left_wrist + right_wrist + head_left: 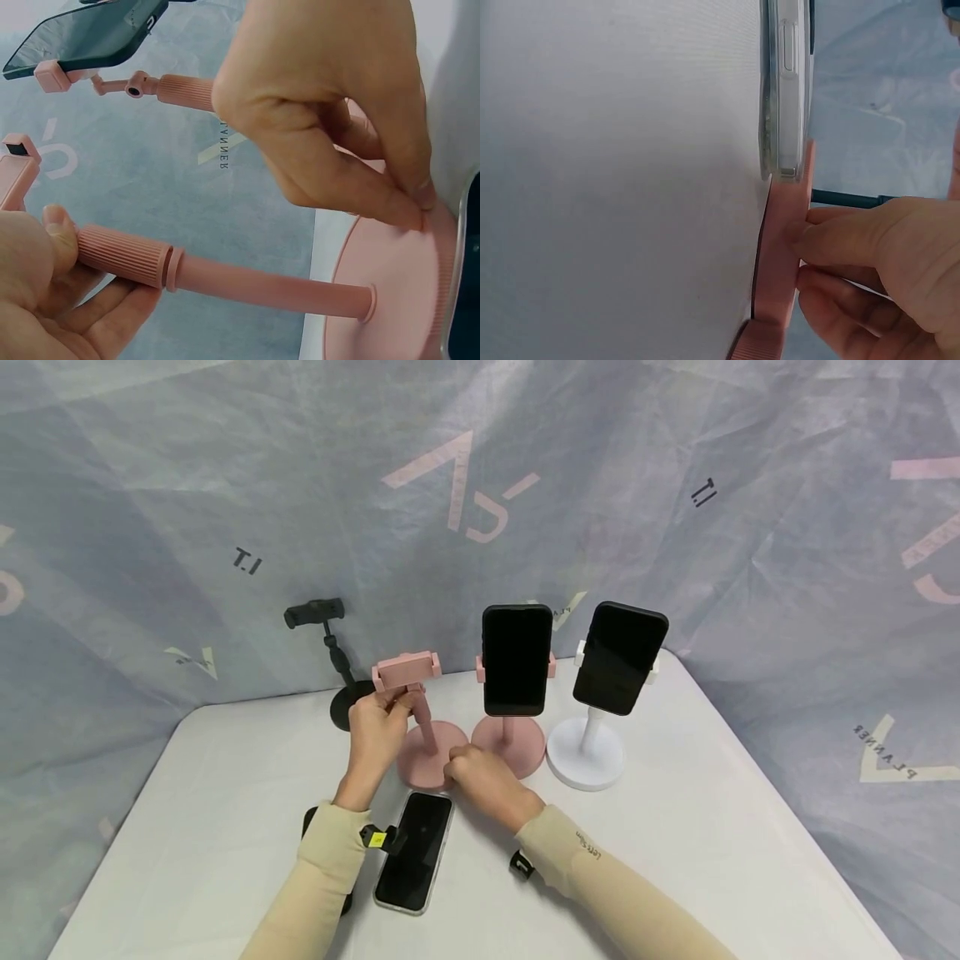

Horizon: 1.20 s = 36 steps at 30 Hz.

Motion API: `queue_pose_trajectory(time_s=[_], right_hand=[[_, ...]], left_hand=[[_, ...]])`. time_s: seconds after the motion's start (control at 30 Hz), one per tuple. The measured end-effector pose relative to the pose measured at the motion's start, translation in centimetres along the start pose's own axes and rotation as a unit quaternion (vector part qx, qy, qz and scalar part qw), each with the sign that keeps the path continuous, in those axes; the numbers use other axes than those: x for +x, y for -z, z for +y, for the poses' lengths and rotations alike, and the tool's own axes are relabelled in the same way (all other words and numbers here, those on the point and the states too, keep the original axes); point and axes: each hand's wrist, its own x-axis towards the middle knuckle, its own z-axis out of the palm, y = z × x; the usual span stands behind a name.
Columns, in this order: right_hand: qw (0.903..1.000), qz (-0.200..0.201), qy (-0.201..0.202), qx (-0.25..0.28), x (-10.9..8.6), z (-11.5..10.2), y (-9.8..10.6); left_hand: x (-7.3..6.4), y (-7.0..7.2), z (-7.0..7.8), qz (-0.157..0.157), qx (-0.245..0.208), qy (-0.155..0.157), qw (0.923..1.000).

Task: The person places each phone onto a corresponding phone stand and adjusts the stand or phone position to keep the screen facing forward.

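Observation:
A pink phone stand (431, 760) with a round base and an unoccupied clamp stands near the middle of the table. My left hand (377, 731) grips its ribbed collar (124, 255), just under the clamp. At the base's right front edge, my right hand (487, 781) pinches the rim (776, 255) between thumb and curled fingers. A phone in a clear case (416, 852) lies screen up on the table, close in front of that base. Under my left forearm a dark object (347, 903) is mostly hidden.
Right of the pink stand, a second pink stand (525, 756) holds an upright phone (516, 660). Beyond it, a white stand (587, 760) carries a tilted phone (621, 656). A black stand (341, 664) is at the back left. Grey printed cloth (315, 485) hangs behind the white table (675, 827).

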Motion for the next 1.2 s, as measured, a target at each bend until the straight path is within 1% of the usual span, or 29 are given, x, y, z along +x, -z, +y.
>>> queue_pose_trajectory(time_s=[0.23, 0.53, 0.67, 0.8, 0.9, 1.03, 1.1, 1.2], right_hand=[[1.0, 0.005, 0.001, 0.008, -0.5, -0.2, 0.2], [0.9998, 0.007, 0.001, 0.016, -0.8, -0.3, 0.4], [0.9998, 0.012, 0.006, 0.018, -1.0, -0.3, 0.5], [0.9998, 0.009, 0.006, 0.017, -1.3, -0.3, 0.6], [0.9992, 0.009, 0.011, 0.038, -1.7, -0.4, 0.6], [0.9976, 0.023, 0.034, 0.056, -2.2, -0.6, 0.6], [0.9968, 0.033, 0.047, 0.055, -2.5, -0.6, 0.6], [0.9961, 0.046, 0.049, 0.056, -2.9, -0.8, 0.4]], left_hand=[[-0.5, 0.2, 0.2, -0.001, -0.005, -0.014, 0.9999], [-1.1, 0.1, 0.2, 0.002, -0.019, -0.015, 0.9997], [-1.2, 0.1, 0.0, -0.004, -0.034, -0.011, 0.9993], [-1.7, 0.3, -0.4, -0.028, -0.057, 0.004, 0.998], [-2.3, 0.6, -0.7, -0.06, -0.072, 0.012, 0.9955], [-3.5, 1.3, -1.1, -0.108, -0.072, 0.023, 0.9912], [-4.2, 1.7, -1.6, -0.128, -0.072, 0.037, 0.9885], [-5.3, 2.4, -2.4, -0.153, -0.075, 0.057, 0.9838]])
